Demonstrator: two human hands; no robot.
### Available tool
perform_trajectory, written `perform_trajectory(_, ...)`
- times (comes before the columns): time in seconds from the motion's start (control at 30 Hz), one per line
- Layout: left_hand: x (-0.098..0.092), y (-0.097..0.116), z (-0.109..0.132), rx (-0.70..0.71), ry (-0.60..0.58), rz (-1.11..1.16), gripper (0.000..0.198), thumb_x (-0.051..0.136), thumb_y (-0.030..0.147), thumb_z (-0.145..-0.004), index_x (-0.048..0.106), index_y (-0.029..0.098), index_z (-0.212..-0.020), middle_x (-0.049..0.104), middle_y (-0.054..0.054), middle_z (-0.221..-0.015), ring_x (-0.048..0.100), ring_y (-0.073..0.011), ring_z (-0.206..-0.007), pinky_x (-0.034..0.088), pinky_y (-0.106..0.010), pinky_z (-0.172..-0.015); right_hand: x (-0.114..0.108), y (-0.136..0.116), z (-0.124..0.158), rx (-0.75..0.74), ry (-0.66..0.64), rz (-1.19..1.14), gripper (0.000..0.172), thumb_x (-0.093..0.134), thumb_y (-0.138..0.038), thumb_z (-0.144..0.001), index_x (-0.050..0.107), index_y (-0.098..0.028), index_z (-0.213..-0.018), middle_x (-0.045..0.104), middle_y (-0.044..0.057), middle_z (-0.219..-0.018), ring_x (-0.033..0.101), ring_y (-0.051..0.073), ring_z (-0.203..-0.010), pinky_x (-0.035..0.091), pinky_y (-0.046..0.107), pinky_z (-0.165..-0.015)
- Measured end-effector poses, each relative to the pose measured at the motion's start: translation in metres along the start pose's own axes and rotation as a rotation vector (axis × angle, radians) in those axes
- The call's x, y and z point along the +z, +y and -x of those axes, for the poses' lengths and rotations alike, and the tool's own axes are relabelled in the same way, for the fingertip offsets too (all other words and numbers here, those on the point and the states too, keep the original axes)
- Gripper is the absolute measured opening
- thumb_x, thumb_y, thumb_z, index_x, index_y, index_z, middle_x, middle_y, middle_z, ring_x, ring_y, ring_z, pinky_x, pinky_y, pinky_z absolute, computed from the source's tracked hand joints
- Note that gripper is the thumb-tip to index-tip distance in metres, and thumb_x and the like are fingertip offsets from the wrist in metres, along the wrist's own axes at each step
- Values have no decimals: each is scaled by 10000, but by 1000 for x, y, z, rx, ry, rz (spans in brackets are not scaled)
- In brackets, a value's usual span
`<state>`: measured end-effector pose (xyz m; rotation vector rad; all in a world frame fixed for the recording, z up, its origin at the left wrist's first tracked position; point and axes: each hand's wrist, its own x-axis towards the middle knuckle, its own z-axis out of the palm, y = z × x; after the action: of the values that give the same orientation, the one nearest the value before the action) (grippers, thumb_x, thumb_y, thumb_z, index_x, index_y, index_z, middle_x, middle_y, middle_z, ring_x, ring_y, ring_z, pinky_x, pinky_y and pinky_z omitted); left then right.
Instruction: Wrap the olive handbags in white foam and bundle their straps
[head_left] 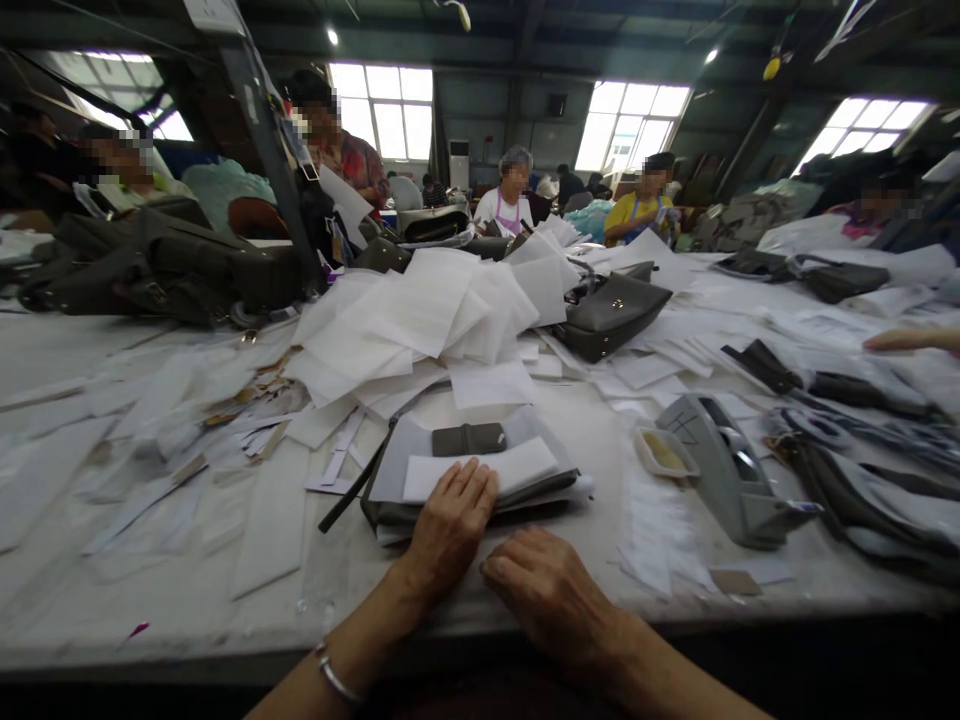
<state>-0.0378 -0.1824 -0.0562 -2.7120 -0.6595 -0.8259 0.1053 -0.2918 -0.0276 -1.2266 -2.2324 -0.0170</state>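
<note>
Near the counter's front edge (210, 638), the unclenched left hand (454, 508) should press the white sheet (519, 464) evenly, the curled right hand (553, 585) grasping something unclear, if anything.

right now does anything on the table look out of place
Yes: white sheets lie in a loose heap beyond the handbag under the left hand, with scraps strewn to their left; neither is neatly stacked.

Daylight glared white through the windows (636, 120), while the ceiling (600, 35) was dim. Soft shadows marked the counter (600, 500). Edges looked stretched.
</note>
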Motion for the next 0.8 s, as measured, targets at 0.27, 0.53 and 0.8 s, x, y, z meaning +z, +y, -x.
perform_trajectory(0.27, 3, -4, 2, 56, 117, -51, 378, 270, 167, -1003, 562, 113, -1237, 642, -100, -1214, 566, -262, -1201, 480, -426, -1017, -24, 48, -30, 120, 43, 142, 461, 599, -113, -857, 544, -180, -1309, 592, 112, -1343, 460, 289, -1308, 267, 523, -1151)
perform_trajectory(0.53, 5, -9, 3, 97, 126, -113, 372, 297, 185, -1011, 561, 150, -1271, 620, -69, -1249, 528, -242, -1245, 459, -389, -1044, -57, 92, -31, 238, -411, 42, 666, 741, -151, -720, 550, -219, -1354, 525, 100, -1428, 421, 325, -1355, 249, 562, -1168)
perform_trajectory(0.8, 23, -1, 1, 42, 213, -70, 399, 251, 141, -994, 577, 131, -1224, 619, -86, -1218, 479, -234, -1286, 381, -413, -1100, -39, 109, -12, 238, -336, -38, 685, 507, 31, -659, 614, -192, -1298, 586, 76, -1367, 468, 244, -1330, 380, 435, -1129)
